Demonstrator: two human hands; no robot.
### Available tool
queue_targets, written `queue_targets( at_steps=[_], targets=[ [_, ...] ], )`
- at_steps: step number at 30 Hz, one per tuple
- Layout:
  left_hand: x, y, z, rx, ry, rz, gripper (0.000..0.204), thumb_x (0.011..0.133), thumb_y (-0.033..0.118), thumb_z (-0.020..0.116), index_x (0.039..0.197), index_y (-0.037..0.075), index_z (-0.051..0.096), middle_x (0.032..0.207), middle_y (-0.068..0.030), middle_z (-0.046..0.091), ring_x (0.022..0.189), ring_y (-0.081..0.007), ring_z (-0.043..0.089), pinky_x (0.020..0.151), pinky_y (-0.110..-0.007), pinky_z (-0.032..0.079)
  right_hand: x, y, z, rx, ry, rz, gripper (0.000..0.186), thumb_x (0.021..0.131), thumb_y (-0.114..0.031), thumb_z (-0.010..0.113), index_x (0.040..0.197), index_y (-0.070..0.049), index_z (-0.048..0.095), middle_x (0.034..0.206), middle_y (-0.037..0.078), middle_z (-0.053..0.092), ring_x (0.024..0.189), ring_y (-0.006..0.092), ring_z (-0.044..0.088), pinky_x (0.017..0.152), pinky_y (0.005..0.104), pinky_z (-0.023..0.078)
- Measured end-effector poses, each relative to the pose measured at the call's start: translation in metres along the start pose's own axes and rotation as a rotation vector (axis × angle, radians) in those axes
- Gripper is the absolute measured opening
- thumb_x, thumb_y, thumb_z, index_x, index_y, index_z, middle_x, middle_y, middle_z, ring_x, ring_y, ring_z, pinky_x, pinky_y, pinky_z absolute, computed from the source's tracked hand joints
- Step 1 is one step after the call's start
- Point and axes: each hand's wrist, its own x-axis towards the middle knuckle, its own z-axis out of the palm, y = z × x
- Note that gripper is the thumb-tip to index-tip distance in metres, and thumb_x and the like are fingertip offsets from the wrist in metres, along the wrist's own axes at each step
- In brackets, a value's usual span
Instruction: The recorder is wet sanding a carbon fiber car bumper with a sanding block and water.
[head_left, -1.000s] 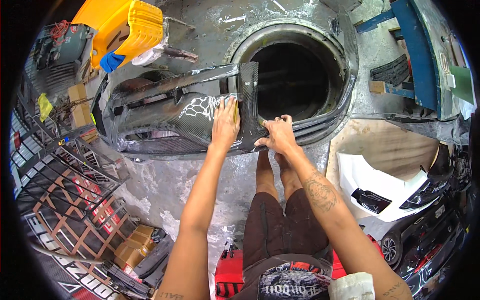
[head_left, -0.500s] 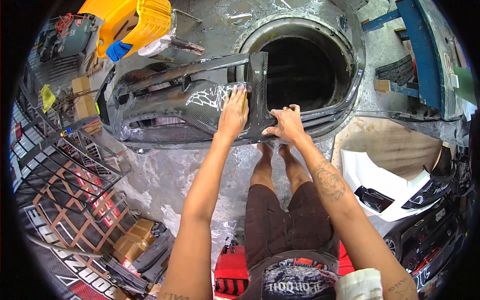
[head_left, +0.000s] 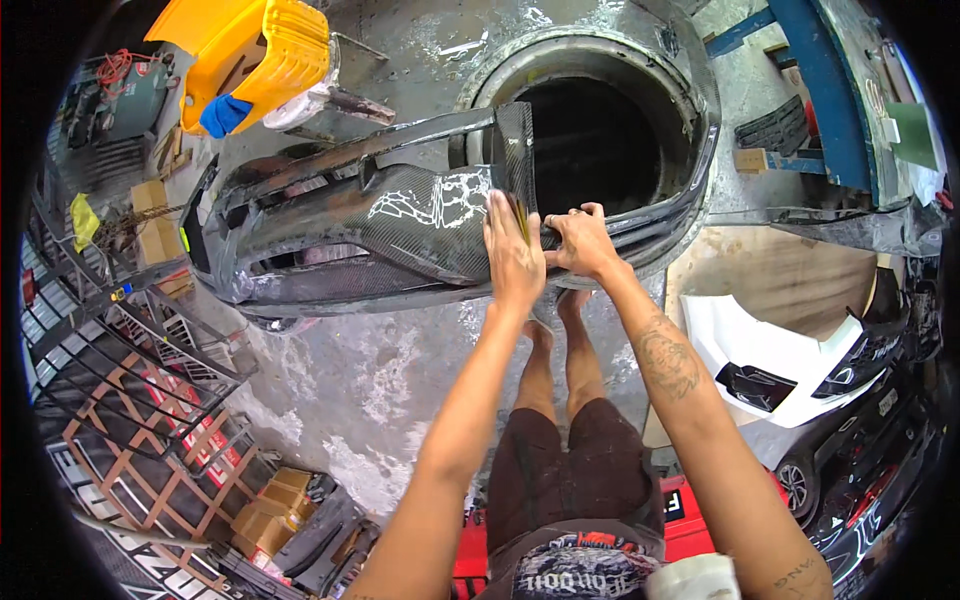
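A glossy black carbon-fibre car bumper [head_left: 420, 240] lies across the space in front of me, with white wet-looking streaks on its middle section. My left hand [head_left: 515, 255] lies on the bumper with fingers extended, pressing a thin yellowish pad [head_left: 522, 213] to its surface. Most of that pad is hidden under the fingers. Just to the right, my right hand [head_left: 582, 240] is bent over the bumper's inner edge and grips it, the thumb pointing toward the left hand.
A large round container [head_left: 490, 75] with a dark inside stands under the bumper's right part. At the upper left is a yellow plastic chair [head_left: 290, 60] with a blue cloth [head_left: 225, 115]. A white bumper [head_left: 745, 345] lies at right, near a blue metal frame [head_left: 850, 100].
My left hand has slid right across the bumper with the pad, closer to my right hand. My right hand keeps its hold on the edge. The view has shifted slightly.
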Motion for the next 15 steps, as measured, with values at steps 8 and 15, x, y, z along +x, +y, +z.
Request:
queue_targets(
  at_steps=[8, 15],
  targets=[
    [0.107, -0.020, -0.016, -0.351, -0.180, -0.176, 0.070, 0.110, 0.042, 0.032, 0.148, -0.018, 0.034, 0.155, -0.0364, 0.033, 0.147, -0.0460, 0.031, 0.121, -0.047, 0.026, 0.006, -0.020, -0.008, 0.047, 0.027, 0.002, 0.072, 0.056, -0.056, 0.089, 0.106, -0.008, 0.073, 0.085, 0.011, 0.074, 0.094, 0.0299, 0.068, 0.100, 0.0495, 0.038],
    [0.023, 0.002, -0.002, -0.258, 0.036, -0.044, 0.067, 0.110, 0.039, 0.034, 0.146, -0.017, 0.036, 0.155, -0.0355, 0.035, 0.146, -0.0447, 0.035, 0.119, -0.048, 0.029, -0.007, -0.003, -0.003, 0.018, 0.025, -0.011, 0.069, 0.061, -0.056, 0.087, 0.105, -0.004, 0.073, 0.085, 0.014, 0.071, 0.091, 0.0312, 0.065, 0.098, 0.0471, 0.037]
  ],
)
